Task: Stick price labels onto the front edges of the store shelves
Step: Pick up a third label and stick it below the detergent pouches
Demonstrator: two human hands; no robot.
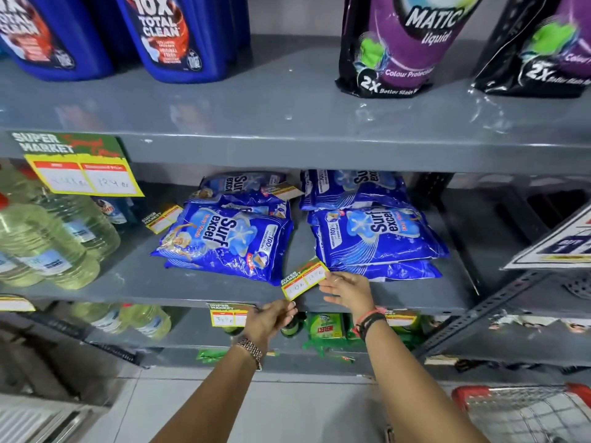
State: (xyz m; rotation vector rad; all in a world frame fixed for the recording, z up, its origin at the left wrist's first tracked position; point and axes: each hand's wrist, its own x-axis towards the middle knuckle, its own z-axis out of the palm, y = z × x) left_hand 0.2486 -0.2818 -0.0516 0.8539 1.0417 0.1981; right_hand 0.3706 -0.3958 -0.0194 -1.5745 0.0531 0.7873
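Observation:
A small yellow, green and red price label (pixel 304 280) tilts over the middle grey shelf (pixel 179 290), just in front of two stacks of blue detergent bags (pixel 225 241). My left hand (pixel 271 318) pinches the label's lower left corner from below. My right hand (pixel 347 290) touches its right end with fingers spread; whether it grips is unclear. Another label (pixel 228 314) hangs on this shelf's front edge beside my left hand. A larger label (pixel 81 169) is stuck on the upper shelf's edge at left.
Blue detergent jugs (pixel 179 36) and purple pouches (pixel 403 46) stand on the top shelf. Clear bottles (pixel 48 241) crowd the left of the middle shelf. Green packs (pixel 327 327) lie on the shelf below. A red-rimmed wire basket (pixel 524 414) sits at bottom right.

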